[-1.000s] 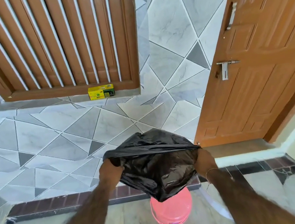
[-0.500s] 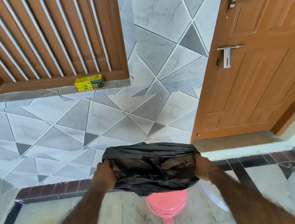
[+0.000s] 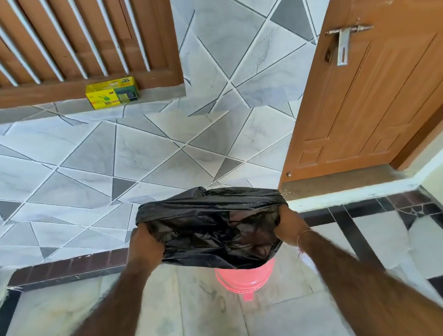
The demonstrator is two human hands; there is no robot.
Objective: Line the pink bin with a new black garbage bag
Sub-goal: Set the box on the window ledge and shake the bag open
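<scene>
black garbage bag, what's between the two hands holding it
Head view: only the black garbage bag itself, its mouth stretched open between left hand and right hand.

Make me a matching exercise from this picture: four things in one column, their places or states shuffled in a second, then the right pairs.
1. black garbage bag
2. pink bin
3. yellow box
4. door handle

A. on the ledge below the slatted wooden panel
B. held stretched open between left hand and right hand
C. on the brown door, upper right
D. on the floor, mostly hidden by the bag

Pairs: 1-B, 2-D, 3-A, 4-C
</scene>
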